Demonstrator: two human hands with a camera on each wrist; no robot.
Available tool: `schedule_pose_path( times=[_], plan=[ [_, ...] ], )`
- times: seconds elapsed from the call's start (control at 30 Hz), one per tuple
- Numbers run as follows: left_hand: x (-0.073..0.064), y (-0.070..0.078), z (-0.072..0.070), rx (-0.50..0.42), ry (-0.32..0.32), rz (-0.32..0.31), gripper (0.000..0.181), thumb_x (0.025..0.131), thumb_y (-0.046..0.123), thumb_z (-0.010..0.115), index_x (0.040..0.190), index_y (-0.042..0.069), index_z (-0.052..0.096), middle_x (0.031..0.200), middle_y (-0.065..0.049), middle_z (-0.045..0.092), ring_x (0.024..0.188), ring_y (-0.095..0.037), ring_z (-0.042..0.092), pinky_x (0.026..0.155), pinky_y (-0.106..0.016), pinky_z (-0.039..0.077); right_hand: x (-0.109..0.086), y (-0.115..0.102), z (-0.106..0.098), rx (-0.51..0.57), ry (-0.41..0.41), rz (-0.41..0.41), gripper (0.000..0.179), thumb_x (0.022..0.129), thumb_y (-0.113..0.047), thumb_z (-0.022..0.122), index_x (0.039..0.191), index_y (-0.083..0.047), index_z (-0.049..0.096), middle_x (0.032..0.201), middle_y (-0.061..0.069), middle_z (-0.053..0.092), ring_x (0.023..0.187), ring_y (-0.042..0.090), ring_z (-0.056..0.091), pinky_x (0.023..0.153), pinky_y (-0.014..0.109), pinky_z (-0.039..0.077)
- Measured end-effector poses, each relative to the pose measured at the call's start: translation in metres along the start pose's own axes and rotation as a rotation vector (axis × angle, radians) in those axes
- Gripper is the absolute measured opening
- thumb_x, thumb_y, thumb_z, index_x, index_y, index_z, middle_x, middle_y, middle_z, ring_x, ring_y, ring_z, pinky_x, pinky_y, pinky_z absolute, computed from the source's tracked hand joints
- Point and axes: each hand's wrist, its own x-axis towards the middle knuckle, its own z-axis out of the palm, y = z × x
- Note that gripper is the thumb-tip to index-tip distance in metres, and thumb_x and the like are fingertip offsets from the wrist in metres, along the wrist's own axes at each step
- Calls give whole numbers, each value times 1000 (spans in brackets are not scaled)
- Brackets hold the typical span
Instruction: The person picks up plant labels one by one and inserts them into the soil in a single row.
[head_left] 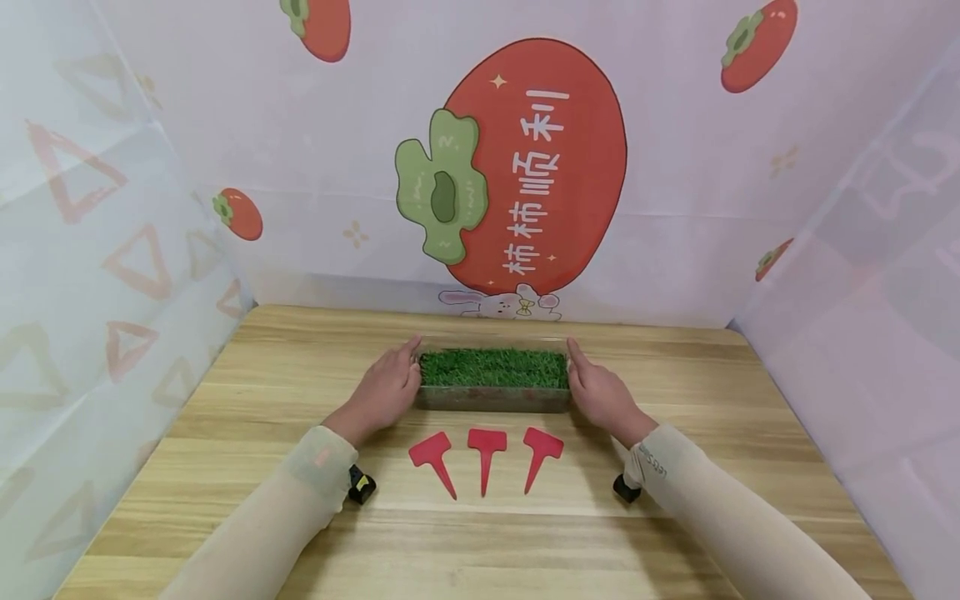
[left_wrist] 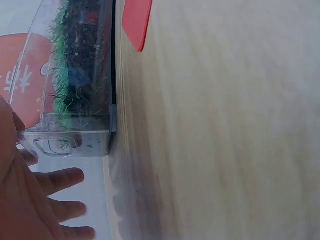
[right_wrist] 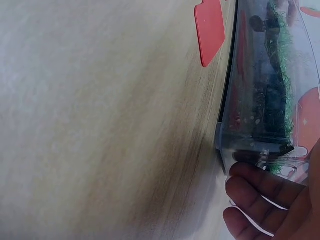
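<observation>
A clear plastic box (head_left: 491, 402) with green artificial grass (head_left: 491, 367) inside lies crosswise on the table. My left hand (head_left: 384, 385) touches its left end. In the left wrist view, several fingers of that hand spread out below the box's moulded end handle (left_wrist: 55, 146). At the opposite end is my right hand (head_left: 603, 393); its fingers (right_wrist: 260, 182) are slightly bent against the end wall in the right wrist view. Three red T-shaped plant labels stand apart in a row before the box: left label (head_left: 432, 450), middle label (head_left: 487, 441), right label (head_left: 543, 443), their points toward me.
Light wooden table (head_left: 480, 542) surrounds everything. White printed cloth walls rise at the back, with a big red persimmon picture (head_left: 570, 167), and on both sides. Black wrist devices (head_left: 362, 485) sit under both sleeves, near the tabletop.
</observation>
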Motion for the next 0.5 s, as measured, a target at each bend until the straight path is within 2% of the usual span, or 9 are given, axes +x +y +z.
schedule_pose_path(
  times=[0.2, 0.33, 0.4, 0.5],
  plan=[
    [-3, 0, -5, -71, -94, -55, 59, 110, 35, 22, 163, 19, 1, 144, -29, 51, 136, -45, 46, 112, -59, 35, 1, 0, -1, -3, 0, -14, 58, 109, -31, 25, 163, -17, 8, 55, 2, 45, 46, 17, 32, 56, 35, 39],
    [-2, 0, -4, -100, -143, -73, 59, 110, 38, 18, 162, 24, -7, 150, -27, 45, 140, -42, 42, 114, -58, 32, 1, 1, -2, 1, -5, -10, 58, 109, -32, 26, 163, -17, 9, 54, 1, 44, 45, 16, 31, 58, 35, 40],
    [-1, 0, -4, -101, -151, -70, 59, 110, 38, 17, 162, 23, -7, 154, -25, 40, 142, -42, 39, 115, -58, 31, 2, 2, -2, -3, -11, -8, 58, 109, -33, 26, 163, -15, 10, 54, 1, 44, 45, 16, 31, 57, 35, 39],
    [-1, 0, -4, -91, -152, -69, 59, 110, 37, 17, 162, 21, -6, 153, -25, 41, 141, -42, 40, 114, -58, 32, 2, 3, -2, -17, -7, -19, 58, 109, -33, 27, 162, -13, 13, 58, 6, 49, 47, 21, 36, 60, 38, 42]
  ],
)
